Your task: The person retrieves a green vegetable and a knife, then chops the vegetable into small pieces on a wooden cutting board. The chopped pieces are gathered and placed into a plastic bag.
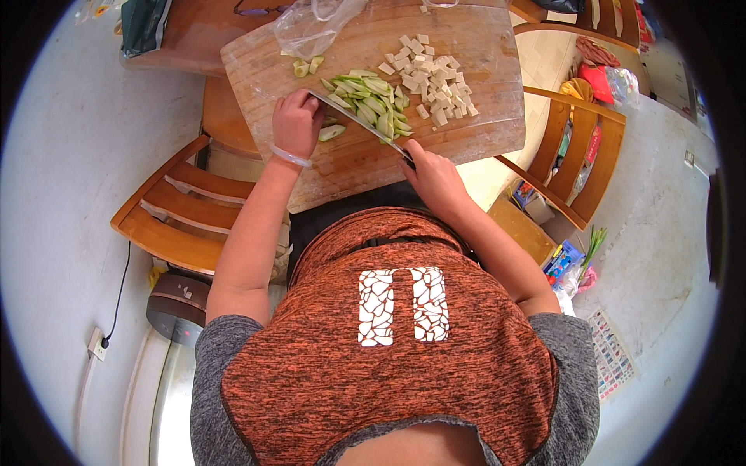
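Note:
My right hand (437,175) grips the dark handle of a kitchen knife (361,121). The blade stands on edge, slanting across a large wooden cutting board (367,169). At the blade's far end, my left hand (296,122) has its fingers curled and its thumb against the metal. Beyond the blade, touching or close to it, lies a heap of green-skinned vegetable slices (367,96), perhaps zucchini. One loose slice (331,133) rests on the near side, by my left hand. Small off-white cubes (434,78), like firm tofu, are piled to the right.
Short vegetable pieces (307,66) and a clear plastic bag (315,26) lie on the board's far left part. Wooden chairs stand left (186,204) and right (568,151). A brown round-ended appliance (178,303) sits low left. Bags and green stalks (593,250) are at right.

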Action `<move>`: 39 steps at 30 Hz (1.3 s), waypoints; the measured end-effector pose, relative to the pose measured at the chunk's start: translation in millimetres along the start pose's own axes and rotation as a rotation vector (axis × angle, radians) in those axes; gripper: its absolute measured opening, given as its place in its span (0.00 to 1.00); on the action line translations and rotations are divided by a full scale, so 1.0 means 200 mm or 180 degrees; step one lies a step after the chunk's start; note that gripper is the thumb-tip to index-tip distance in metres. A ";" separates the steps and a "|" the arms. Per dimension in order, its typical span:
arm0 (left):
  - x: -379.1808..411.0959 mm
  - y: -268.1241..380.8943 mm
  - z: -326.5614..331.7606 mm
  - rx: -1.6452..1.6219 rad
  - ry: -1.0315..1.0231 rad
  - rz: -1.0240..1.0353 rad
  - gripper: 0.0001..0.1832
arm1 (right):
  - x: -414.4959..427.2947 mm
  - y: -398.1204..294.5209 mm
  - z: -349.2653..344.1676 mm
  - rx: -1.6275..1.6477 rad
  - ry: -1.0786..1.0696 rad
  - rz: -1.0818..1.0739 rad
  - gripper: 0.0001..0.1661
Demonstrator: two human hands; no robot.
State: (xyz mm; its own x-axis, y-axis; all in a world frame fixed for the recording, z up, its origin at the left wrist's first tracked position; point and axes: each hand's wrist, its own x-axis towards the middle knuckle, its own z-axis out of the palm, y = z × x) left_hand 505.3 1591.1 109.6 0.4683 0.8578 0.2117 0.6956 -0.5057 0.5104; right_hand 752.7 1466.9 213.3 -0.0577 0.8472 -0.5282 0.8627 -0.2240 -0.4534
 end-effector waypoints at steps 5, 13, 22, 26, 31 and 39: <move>-0.01 0.00 0.01 -0.0094 -0.0145 -0.0116 0.07 | 0.10 -0.01 0.08 0.0124 0.0146 -0.0129 0.16; -0.04 -0.02 -0.13 -0.0367 0.0051 -0.0559 0.08 | 0.08 0.04 0.04 0.1252 0.0216 0.0061 0.18; -0.25 0.15 -0.10 -0.0779 -0.0519 -0.0916 0.10 | 0.00 0.09 0.03 0.0814 -0.0125 -0.0309 0.17; -0.30 0.12 -0.06 -0.0906 -0.0198 -0.0650 0.11 | -0.03 0.10 0.04 0.0650 -0.0196 -0.0395 0.16; -0.33 0.14 -0.03 -0.1245 0.0443 -0.1218 0.12 | -0.04 0.10 0.06 0.0760 -0.0407 -0.0329 0.16; -0.35 0.29 0.04 -0.2216 0.0541 -0.2352 0.23 | -0.04 0.09 0.06 0.0875 -0.0490 -0.0270 0.16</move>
State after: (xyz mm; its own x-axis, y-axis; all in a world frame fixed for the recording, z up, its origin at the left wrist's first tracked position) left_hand 517.3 1501.8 117.2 -0.0693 0.9621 -0.2636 0.2833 0.2724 0.9195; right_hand 762.2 1450.7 200.2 -0.2170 0.7902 -0.5731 0.6848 -0.2952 -0.6663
